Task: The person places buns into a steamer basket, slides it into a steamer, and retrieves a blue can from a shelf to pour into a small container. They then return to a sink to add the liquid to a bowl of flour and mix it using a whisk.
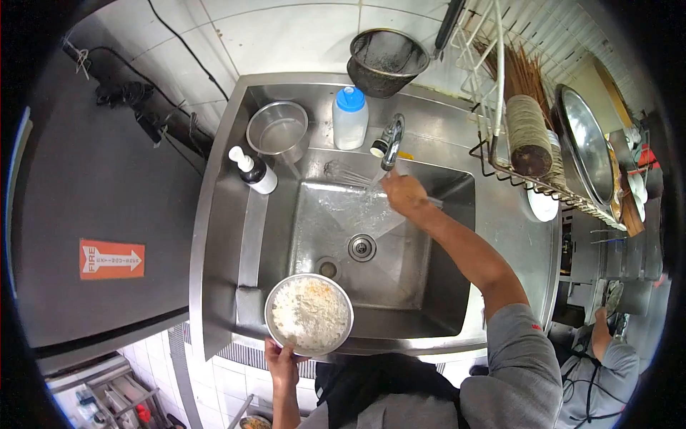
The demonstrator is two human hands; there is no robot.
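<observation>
My left hand (283, 361) grips the rim of a round metal bowl (309, 314) at the sink's front left. White, crumbly-looking contents with some orange bits fill the bowl. Under the faucet (392, 143), my right hand (405, 194) is in the running water, its fingers bent together; whether it holds something is hidden. A wire whisk (348, 174) lies at the back of the steel sink (314, 236), just left of that hand. Water splashes over the basin around the drain (361, 247).
Behind the sink stand a metal pot (278, 132), a pump bottle (254, 171), a blue-capped bottle (350, 118) and a dark strainer (386, 63). A wire rack (493, 154) hangs at right. Another person (600, 372) works at far right.
</observation>
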